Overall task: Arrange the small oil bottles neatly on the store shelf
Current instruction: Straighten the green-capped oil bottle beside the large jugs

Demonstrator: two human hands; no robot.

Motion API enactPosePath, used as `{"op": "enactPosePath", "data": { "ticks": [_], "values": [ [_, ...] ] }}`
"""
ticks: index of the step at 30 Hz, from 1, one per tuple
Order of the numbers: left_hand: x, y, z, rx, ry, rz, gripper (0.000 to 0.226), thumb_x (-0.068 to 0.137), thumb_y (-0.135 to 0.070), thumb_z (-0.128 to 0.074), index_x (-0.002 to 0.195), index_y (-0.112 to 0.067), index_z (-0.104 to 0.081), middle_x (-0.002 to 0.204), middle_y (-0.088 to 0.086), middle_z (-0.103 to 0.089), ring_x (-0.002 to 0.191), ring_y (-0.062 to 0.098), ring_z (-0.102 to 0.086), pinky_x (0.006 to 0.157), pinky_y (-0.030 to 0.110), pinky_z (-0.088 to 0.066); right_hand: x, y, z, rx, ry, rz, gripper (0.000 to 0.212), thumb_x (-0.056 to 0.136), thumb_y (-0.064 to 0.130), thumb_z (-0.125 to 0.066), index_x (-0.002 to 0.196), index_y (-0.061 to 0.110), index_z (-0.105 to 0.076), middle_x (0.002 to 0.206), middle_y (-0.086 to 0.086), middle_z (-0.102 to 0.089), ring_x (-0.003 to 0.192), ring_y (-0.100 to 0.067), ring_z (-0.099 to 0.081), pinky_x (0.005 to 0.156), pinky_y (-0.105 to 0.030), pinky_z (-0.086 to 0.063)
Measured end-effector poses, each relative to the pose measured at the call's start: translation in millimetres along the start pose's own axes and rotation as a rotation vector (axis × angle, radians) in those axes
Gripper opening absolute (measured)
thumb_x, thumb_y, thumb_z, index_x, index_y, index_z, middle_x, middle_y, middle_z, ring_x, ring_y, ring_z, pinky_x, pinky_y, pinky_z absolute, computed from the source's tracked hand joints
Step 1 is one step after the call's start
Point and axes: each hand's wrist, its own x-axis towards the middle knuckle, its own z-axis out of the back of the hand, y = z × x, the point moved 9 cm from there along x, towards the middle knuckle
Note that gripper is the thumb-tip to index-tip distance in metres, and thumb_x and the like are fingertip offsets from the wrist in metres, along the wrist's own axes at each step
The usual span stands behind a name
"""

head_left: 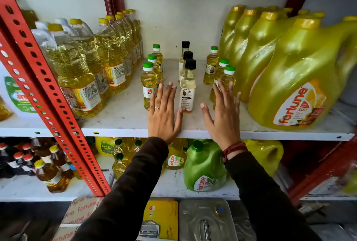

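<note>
Small oil bottles stand in three short rows on the white shelf [123, 113]. On the left is a row of green-capped bottles [148, 84]. In the middle stands a row of black-capped bottles [187, 88]. On the right is another green-capped row [211, 67]. My left hand [164, 113] lies flat and open between the left and middle rows, its thumb close to the front black-capped bottle. My right hand [224, 113] is open too, fingers spread, in front of the nearest right-row bottle [228, 76], partly hiding it.
Large clear oil bottles [81, 78] fill the shelf's left side, big yellow Fortune jugs [297, 74] the right. A red perforated upright [44, 78] crosses diagonally at left. The lower shelf holds a green jug [202, 167] and dark bottles [25, 161].
</note>
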Motion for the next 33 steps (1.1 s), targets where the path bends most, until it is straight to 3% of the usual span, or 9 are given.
{"op": "enactPosePath", "data": {
  "ticks": [5, 9, 12, 14, 17, 22, 26, 30, 33],
  "values": [
    [-2, 3, -8, 0.051, 0.028, 0.007, 0.069, 0.104, -0.041, -0.034, 0.163, -0.008, -0.021, 0.171, 0.007, -0.013, 0.16, 0.027, -0.006, 0.13, 0.041, 0.007, 24, -26, 23, 0.17, -0.082, -0.155, 0.065, 0.1, 0.041, -0.049, 0.155, 0.015, -0.026, 0.168, -0.005, -0.02, 0.158, -0.029, -0.006, 0.127, -0.043, 0.003],
    [-2, 5, -11, 0.072, 0.029, 0.007, 0.07, 0.104, -0.042, -0.033, 0.163, -0.009, -0.018, 0.17, 0.005, -0.006, 0.16, 0.027, -0.004, 0.13, 0.041, 0.005, 51, -56, 30, 0.375, -0.065, -0.298, 0.064, 0.097, 0.031, -0.059, 0.152, 0.009, -0.035, 0.16, -0.012, -0.037, 0.151, -0.027, -0.03, 0.124, -0.036, -0.023],
    [-2, 5, -11, 0.076, 0.037, 0.018, 0.07, 0.103, -0.043, -0.033, 0.163, -0.008, -0.019, 0.17, 0.005, -0.005, 0.16, 0.027, -0.004, 0.13, 0.04, 0.006, 66, -76, 25, 0.482, 0.011, -0.404, 0.055, 0.092, 0.025, -0.068, 0.141, 0.008, -0.051, 0.144, -0.011, -0.057, 0.135, -0.024, -0.051, 0.107, -0.026, -0.039],
    [-1, 5, -11, 0.082, 0.041, 0.02, 0.071, 0.103, -0.043, -0.032, 0.163, -0.007, -0.019, 0.17, 0.006, -0.006, 0.16, 0.027, -0.004, 0.13, 0.04, 0.007, 71, -84, 17, 0.543, 0.083, -0.43, 0.043, 0.09, 0.024, -0.071, 0.129, 0.01, -0.061, 0.127, -0.008, -0.067, 0.115, -0.018, -0.063, 0.088, -0.016, -0.044],
    [-2, 5, -12, 0.092, 0.041, 0.024, 0.071, 0.103, -0.044, -0.032, 0.163, -0.007, -0.019, 0.171, 0.006, -0.006, 0.16, 0.027, -0.003, 0.13, 0.039, 0.007, 74, -88, 14, 0.582, 0.088, -0.424, 0.032, 0.085, 0.025, -0.076, 0.114, 0.011, -0.069, 0.106, -0.001, -0.069, 0.086, 0.006, -0.059, 0.066, 0.001, -0.04],
    [-1, 6, -12, 0.101, 0.06, 0.028, 0.071, 0.103, -0.044, -0.032, 0.163, -0.007, -0.018, 0.17, 0.007, -0.007, 0.16, 0.027, -0.003, 0.13, 0.039, 0.008, 74, -95, 16, 0.565, 0.02, -0.478, 0.04, 0.071, 0.038, -0.087, 0.098, 0.018, -0.065, 0.098, 0.003, -0.067, 0.085, -0.013, -0.063, 0.069, -0.022, -0.045],
    [-2, 6, -14, 0.11, 0.076, 0.034, 0.072, 0.103, -0.045, -0.032, 0.163, -0.008, -0.018, 0.171, 0.007, -0.006, 0.16, 0.026, -0.002, 0.13, 0.04, 0.008, 77, -88, 20, 0.489, -0.007, -0.458, 0.046, 0.065, 0.047, -0.088, 0.091, 0.022, -0.059, 0.095, 0.005, -0.065, 0.081, -0.01, -0.061, 0.064, -0.02, -0.043],
    [-2, 6, -13, 0.103, 0.08, 0.038, 0.072, 0.103, -0.045, -0.032, 0.163, -0.007, -0.019, 0.171, 0.007, -0.007, 0.16, 0.027, -0.004, 0.13, 0.041, 0.005, 76, -88, 18, 0.493, 0.019, -0.457, 0.052, 0.069, 0.051, -0.084, 0.102, 0.018, -0.062, 0.104, 0.001, -0.068, 0.092, -0.018, -0.065, 0.079, -0.033, -0.054],
    [-2, 6, -13, 0.103, 0.082, 0.037, 0.072, 0.103, -0.045, -0.031, 0.163, -0.007, -0.02, 0.171, 0.008, -0.01, 0.16, 0.027, -0.005, 0.13, 0.042, 0.003, 77, -90, 15, 0.572, 0.058, -0.475, 0.047, 0.076, 0.04, -0.082, 0.114, 0.017, -0.065, 0.108, 0.005, -0.066, 0.103, -0.021, -0.067, 0.089, -0.037, -0.055]
  ]
}}
